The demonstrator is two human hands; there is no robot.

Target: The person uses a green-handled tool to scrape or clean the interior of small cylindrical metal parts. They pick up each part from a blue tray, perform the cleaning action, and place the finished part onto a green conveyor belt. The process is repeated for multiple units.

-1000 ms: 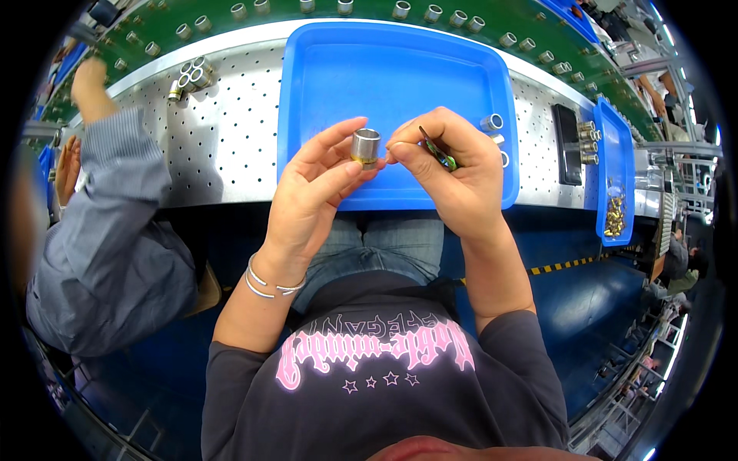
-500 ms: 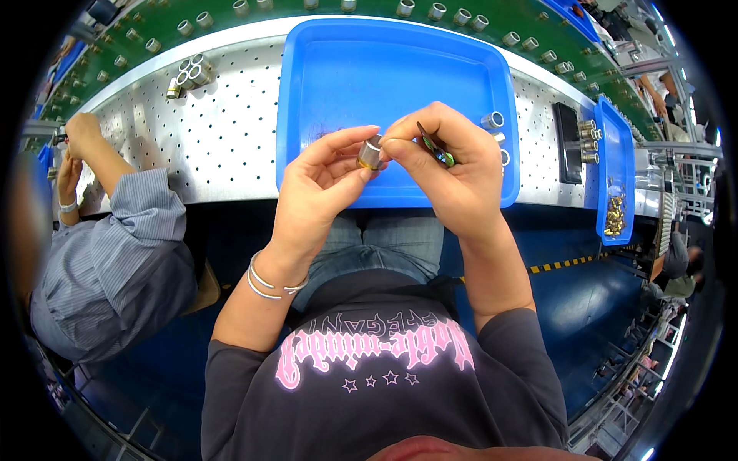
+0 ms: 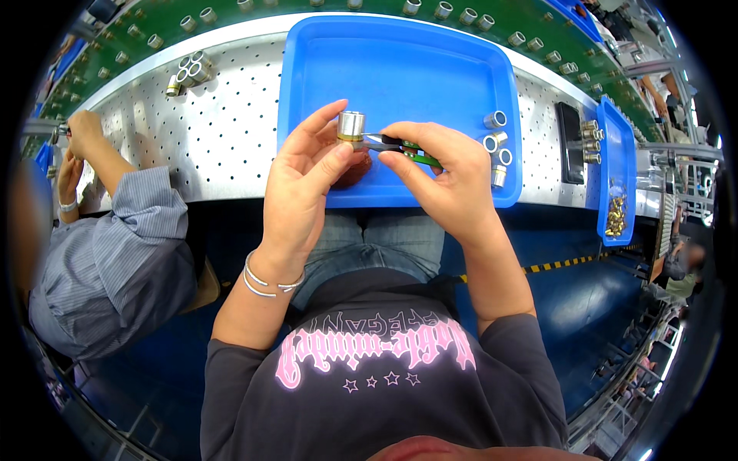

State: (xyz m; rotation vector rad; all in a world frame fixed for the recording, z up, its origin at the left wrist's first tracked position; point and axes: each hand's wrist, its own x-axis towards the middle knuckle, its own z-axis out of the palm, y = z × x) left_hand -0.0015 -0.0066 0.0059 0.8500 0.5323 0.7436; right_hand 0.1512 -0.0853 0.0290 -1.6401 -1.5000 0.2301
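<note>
Head view, far left: a co-worker [image 3: 108, 253] in a striped grey-blue sleeve is holding both hands close together at the bench edge. A green conveyor [image 3: 171, 34] is curving along the top, bearing spaced metal sleeves. On the perforated metal bench [image 3: 238, 92], a small cluster of metal sleeves [image 3: 188, 73] is lying bunched. Next, the left hand [image 3: 296, 173], bangle [image 3: 261, 284] at its wrist, is pinching one metal cylinder [image 3: 351, 124] between thumb and fingers; the cylinder is standing upright, yellowish band lowest, over the large blue tray [image 3: 400, 88]. Reddish-brown material [image 3: 355, 173], kind unclear, is showing just below that hand. The right hand [image 3: 453, 173] is gripping a green-handled plier-like tool [image 3: 410, 145], its tips pointing left at the cylinder's lower part; contact too small to tell. Loose sleeves [image 3: 498, 176] are lying along the tray's right side. Farther right, a flat black object [image 3: 569, 144] is resting beside stacked sleeves [image 3: 592, 134], and a narrower blue tray [image 3: 613, 142] is holding brass-coloured pieces [image 3: 616, 215].
</note>
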